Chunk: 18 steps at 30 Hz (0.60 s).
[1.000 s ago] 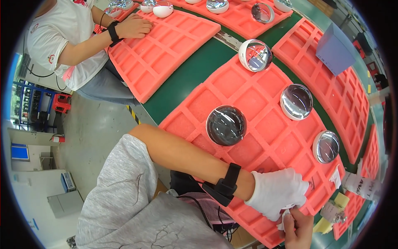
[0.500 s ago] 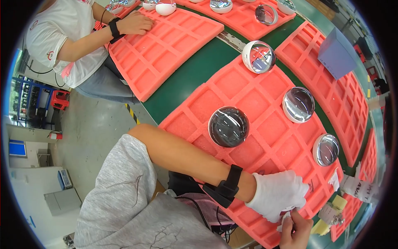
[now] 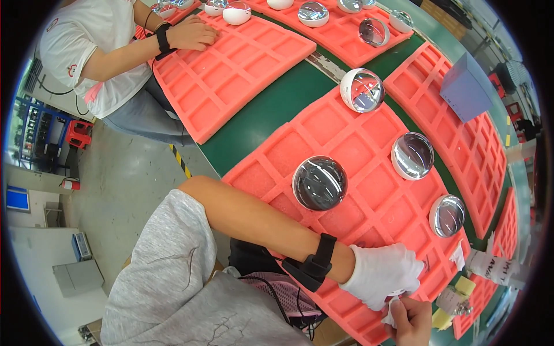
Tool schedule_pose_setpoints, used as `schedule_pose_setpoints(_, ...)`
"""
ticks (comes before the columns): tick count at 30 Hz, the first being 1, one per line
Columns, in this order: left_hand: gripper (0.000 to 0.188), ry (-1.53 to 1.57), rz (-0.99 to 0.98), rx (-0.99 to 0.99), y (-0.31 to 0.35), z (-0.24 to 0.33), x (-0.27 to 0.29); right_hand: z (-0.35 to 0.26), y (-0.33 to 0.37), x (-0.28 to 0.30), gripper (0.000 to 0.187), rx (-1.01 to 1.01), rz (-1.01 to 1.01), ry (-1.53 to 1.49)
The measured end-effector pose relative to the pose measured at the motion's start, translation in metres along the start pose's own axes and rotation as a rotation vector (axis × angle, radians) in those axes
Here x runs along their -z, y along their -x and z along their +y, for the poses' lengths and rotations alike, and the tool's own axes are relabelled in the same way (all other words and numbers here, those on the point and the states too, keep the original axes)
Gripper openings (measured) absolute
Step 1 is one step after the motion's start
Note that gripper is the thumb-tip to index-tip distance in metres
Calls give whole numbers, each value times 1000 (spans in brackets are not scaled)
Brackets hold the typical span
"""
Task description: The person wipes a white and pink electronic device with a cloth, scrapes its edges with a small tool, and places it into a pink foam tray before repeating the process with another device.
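My left hand (image 3: pixel 385 275) wears a white glove, and its fingers curl downward over the near right part of a red foam tray (image 3: pixel 314 130). Whatever lies under those fingers is hidden. Close against it, my bare right hand (image 3: pixel 412 322) pinches a crumpled white wipe (image 3: pixel 389 314). A dark clear dome (image 3: pixel 319 183) rests on the tray beyond my left forearm. Along the tray's far right side sit three more shiny domes: one with a white base (image 3: pixel 362 90), one in the middle (image 3: pixel 412 155) and one closest to my hands (image 3: pixel 447 215).
Beside the tray stand a clear bottle with yellow pads (image 3: pixel 452 301) and a wrapped white roll (image 3: pixel 490 266). A blue-grey box (image 3: pixel 466 87) stands on another foam tray at right. At far left, a co-worker's hand (image 3: pixel 195 33) rests on a foam tray (image 3: pixel 231 63) near more domes.
The view has shifted slightly, so the trays and domes sit a little lower in the picture. Both hands stay together, with the wipe still pinched in the right.
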<state>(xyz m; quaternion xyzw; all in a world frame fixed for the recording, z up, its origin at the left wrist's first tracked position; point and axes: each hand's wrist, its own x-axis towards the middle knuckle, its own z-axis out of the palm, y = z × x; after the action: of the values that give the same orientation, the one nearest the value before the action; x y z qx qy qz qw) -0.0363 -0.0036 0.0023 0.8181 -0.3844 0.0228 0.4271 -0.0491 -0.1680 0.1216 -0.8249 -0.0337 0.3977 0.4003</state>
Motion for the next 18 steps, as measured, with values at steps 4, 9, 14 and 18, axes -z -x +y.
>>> schedule_pose_setpoints(4, 28, -29, -4, -14, 1, 1, 1, -4, -1, 2, 40, -85, -58, 30)
schedule_pose_setpoints(9, 32, 5, -20, -3, 0, 1, 1, 1, -5, 1, 39, -32, -95, 23)
schedule_pose_setpoints(14, 37, 162, -18, -69, -10, -2, -5, -8, -1, -3, 31, -110, -30, 121)
schedule_pose_setpoints(18, 37, 88, -16, -17, 2, -8, 10, 2, -17, 3, 33, 8, -101, 139)
